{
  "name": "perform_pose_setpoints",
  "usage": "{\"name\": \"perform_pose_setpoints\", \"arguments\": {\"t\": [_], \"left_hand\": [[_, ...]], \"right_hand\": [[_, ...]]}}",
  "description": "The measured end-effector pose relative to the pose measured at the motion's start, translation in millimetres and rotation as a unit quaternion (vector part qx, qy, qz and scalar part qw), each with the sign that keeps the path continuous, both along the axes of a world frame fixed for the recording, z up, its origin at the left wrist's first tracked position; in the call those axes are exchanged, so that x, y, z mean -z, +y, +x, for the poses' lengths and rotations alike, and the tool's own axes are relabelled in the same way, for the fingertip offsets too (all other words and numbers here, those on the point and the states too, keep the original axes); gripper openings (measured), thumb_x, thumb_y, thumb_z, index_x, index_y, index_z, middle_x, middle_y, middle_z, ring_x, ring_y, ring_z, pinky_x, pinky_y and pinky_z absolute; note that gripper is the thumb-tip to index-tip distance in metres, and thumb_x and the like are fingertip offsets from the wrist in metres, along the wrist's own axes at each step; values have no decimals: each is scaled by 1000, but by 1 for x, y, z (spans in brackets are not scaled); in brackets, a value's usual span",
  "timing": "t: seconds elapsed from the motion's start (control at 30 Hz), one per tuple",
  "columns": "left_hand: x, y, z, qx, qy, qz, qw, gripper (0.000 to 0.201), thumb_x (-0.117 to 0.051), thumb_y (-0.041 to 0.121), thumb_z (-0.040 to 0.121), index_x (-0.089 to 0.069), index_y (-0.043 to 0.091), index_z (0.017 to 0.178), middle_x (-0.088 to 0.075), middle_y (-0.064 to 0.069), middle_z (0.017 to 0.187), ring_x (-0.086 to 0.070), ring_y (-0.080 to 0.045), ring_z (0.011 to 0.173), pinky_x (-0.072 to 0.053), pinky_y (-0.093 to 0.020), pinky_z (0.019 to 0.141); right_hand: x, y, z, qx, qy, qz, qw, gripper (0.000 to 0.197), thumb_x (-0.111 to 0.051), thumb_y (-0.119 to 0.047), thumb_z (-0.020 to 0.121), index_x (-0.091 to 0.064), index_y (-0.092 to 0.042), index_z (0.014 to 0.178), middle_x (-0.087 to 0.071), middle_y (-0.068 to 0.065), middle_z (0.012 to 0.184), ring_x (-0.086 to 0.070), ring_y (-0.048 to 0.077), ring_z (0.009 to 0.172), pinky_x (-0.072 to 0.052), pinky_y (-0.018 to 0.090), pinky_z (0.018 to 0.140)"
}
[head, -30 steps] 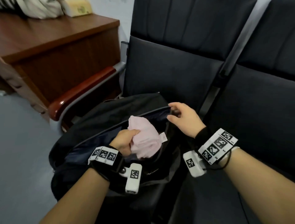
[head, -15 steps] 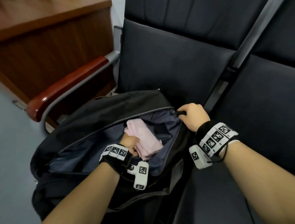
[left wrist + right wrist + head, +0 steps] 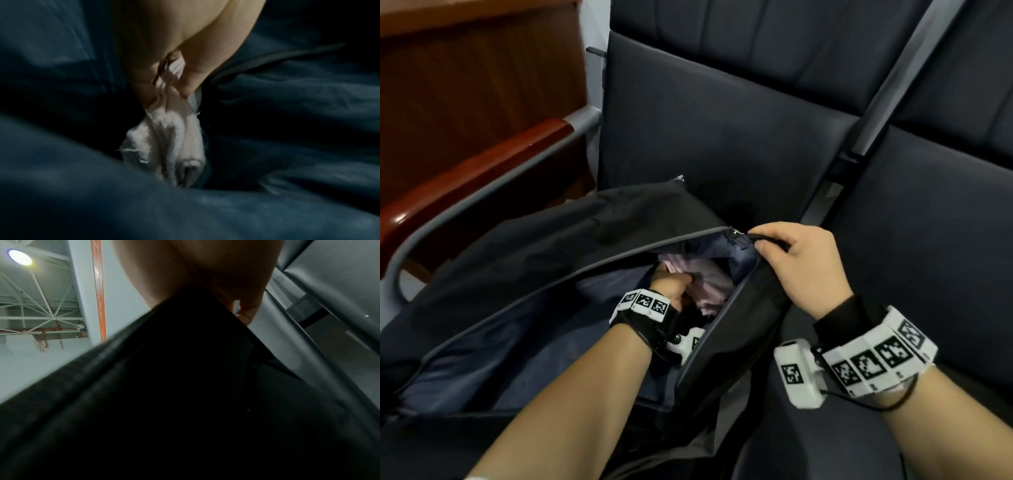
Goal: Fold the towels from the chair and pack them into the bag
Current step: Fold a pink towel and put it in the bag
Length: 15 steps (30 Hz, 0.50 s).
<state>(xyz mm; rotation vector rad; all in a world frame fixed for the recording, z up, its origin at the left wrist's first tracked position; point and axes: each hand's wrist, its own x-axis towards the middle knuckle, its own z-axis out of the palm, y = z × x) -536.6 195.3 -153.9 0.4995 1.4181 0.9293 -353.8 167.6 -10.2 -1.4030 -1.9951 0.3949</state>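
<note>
Inside the soft black fabric bag (image 3: 571, 240), the left hand (image 3: 671, 286) grips a crumpled pale pink terry towel (image 3: 709, 284); its fingers are half hidden. Beside it, the right hand (image 3: 801, 263) pinches the bag's rim.

Dim, soft-focus wrist views, ceiling lamp (image 3: 20, 257) glare top left, head view w/ edge distortion

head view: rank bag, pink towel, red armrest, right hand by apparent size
1. bag, by far the largest.
2. red armrest.
3. right hand.
4. pink towel, mostly hidden inside the bag.
Armrest lies farther off, hand nearer, so 2 and 3 are unsure.
</note>
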Motion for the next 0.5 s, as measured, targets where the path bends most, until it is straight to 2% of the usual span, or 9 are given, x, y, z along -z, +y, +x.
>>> {"name": "perform_pose_setpoints", "arguments": {"t": [0.07, 0.13, 0.2, 0.23, 0.3, 0.33, 0.4, 0.43, 0.5], "left_hand": [[0, 6, 5, 2, 23, 14, 1000, 42, -49, -12, 95, -48, 7, 132, -56, -8, 89, -58, -19, 71, -54, -26, 52], [-3, 7, 9, 22, 7, 7, 1000, 31, -47, -13, 95, -52, 10, 115, -61, -6, 81, -62, -18, 67, -52, -23, 48], [-6, 6, 7, 16, -16, -13, 1000, 26, -42, -12, 97, -56, 9, 95, -67, -3, 65, -64, -12, 52, -53, -23, 49], [-9, 5, 6, 2, -39, -29, 999, 27, -40, -10, 98, -55, 9, 89, -66, -4, 63, -62, -11, 48, -54, -25, 54], [-21, -3, 1, 18, -56, -52, 997, 20, -44, -1, 100, -56, 11, 89, -63, -6, 79, -62, -16, 64, -54, -36, 75], [-29, -10, -2, 47, -40, -58, 996, 16, -47, 4, 100, -58, 13, 94, -61, -6, 87, -60, -17, 76, -51, -40, 80], [-46, -26, -10, 77, 4, -50, 996, 12, -54, 12, 98, -62, 18, 103, -60, -2, 96, -58, -17, 91, -47, -41, 81], [-55, -36, -13, 84, 28, -40, 995, 11, -56, 14, 97, -64, 20, 102, -61, -1, 96, -58, -17, 93, -45, -40, 81], [-76, -56, -19, 78, 97, 6, 992, 12, -59, 13, 94, -67, 19, 100, -64, -1, 92, -61, -15, 85, -43, -32, 76]], "right_hand": [[4, 2, 4, 0, -1, 1, 1000, 19, -68, -10, 88, -78, -19, 101, -69, -19, 96, -65, 1, 99, -48, 18, 92], [8, 2, 6, 0, 4, -11, 1000, 19, -68, -12, 88, -78, -20, 102, -68, -20, 97, -63, -3, 98, -44, 9, 91], [12, 1, 8, 2, 2, -24, 1000, 19, -67, -12, 90, -77, -19, 105, -72, -15, 102, -62, -4, 100, -40, 4, 90], [13, 0, 8, 4, -6, -33, 999, 20, -66, -13, 91, -76, -19, 108, -73, -12, 106, -62, -1, 102, -41, 6, 92], [13, -4, 9, 8, -27, -59, 998, 25, -64, -14, 93, -73, -19, 116, -72, -7, 116, -62, 6, 112, -43, 16, 99], [12, -8, 10, 7, -41, -74, 996, 28, -62, -13, 94, -71, -18, 120, -70, -5, 121, -61, 10, 116, -43, 20, 102], [10, -18, 12, 2, -66, -102, 993, 36, -60, -13, 95, -64, -18, 131, -65, -2, 131, -56, 15, 125, -39, 24, 107], [8, -26, 15, 0, -72, -113, 991, 40, -59, -13, 95, -60, -18, 135, -61, -1, 137, -52, 16, 130, -36, 25, 110], [4, -47, 23, -2, -70, -129, 989, 46, -58, -14, 96, -53, -19, 141, -49, 0, 148, -43, 16, 138, -31, 26, 115]]}}
